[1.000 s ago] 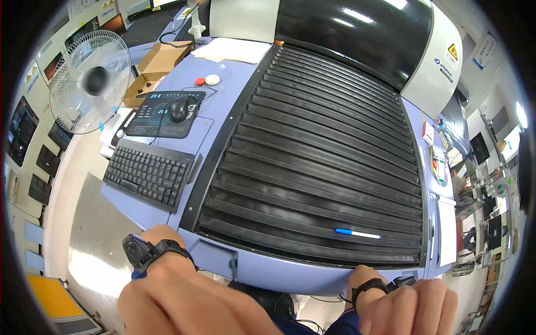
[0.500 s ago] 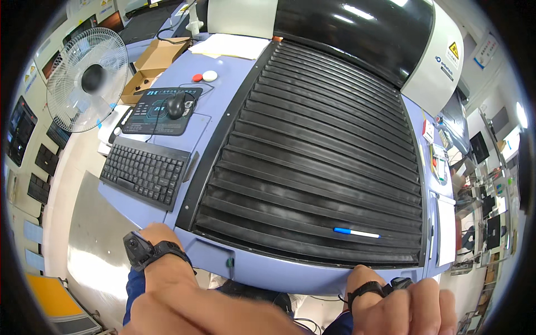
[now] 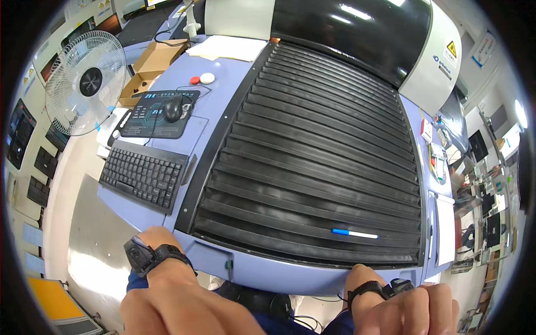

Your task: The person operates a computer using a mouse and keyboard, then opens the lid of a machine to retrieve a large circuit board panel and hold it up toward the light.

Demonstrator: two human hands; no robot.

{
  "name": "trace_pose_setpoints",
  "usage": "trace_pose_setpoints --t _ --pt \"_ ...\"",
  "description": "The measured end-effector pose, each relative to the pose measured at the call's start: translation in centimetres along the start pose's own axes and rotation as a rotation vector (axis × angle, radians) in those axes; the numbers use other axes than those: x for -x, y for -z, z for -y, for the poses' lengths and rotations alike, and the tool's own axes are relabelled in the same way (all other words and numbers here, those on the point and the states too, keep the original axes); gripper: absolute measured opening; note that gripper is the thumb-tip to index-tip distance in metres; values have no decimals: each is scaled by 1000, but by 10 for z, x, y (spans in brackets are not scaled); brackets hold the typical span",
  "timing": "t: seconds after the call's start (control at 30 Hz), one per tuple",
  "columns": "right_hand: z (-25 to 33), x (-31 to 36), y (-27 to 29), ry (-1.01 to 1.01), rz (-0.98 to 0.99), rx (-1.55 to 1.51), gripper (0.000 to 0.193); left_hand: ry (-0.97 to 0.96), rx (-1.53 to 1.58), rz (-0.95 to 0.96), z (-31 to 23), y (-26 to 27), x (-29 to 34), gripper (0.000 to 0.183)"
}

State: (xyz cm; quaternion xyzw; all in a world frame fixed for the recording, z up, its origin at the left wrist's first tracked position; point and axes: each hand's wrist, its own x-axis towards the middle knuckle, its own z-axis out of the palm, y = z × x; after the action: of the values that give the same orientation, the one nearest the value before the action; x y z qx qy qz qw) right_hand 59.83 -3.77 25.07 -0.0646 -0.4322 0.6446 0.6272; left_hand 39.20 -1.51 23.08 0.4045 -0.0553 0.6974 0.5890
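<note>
Close to the camera at the lower edge, my left hand (image 3: 184, 310) is raised with its fingers curled. My right hand (image 3: 405, 312) is likewise closed at the lower right, knuckles showing. Neither hand's fingertips show, so whatever they may hold is hidden. A black strap with a small device (image 3: 139, 255) is on my left wrist, and another strap (image 3: 368, 289) circles the right. Beyond the hands, a marker pen (image 3: 355, 233) with a blue cap and white barrel lies on the black ribbed bellows cover (image 3: 312, 162) of a machine. No hand touches the pen.
Left of the cover lie a keyboard (image 3: 144, 174), a black mouse (image 3: 177, 108) on its mouse pad (image 3: 151, 125), red and white buttons (image 3: 207, 78) and paper sheets (image 3: 229, 48). A fan (image 3: 86, 84) and open cardboard box (image 3: 159, 58) stand farther left. White paper (image 3: 445, 229) lies right.
My left hand has shifted left and its blur has cleared. My right hand has moved only slightly. The marker pen stays on the cover, and the whole view has shifted a little.
</note>
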Motion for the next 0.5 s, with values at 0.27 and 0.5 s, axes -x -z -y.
trace_pose_setpoints --t 0.27,0.5 --pt "-21 -23 -1 161 -67 -72 20 253 -102 -20 -22 -9 -8 7" --pt "-12 -21 2 -14 -10 -57 25 96 -133 -170 9 -23 11 10"
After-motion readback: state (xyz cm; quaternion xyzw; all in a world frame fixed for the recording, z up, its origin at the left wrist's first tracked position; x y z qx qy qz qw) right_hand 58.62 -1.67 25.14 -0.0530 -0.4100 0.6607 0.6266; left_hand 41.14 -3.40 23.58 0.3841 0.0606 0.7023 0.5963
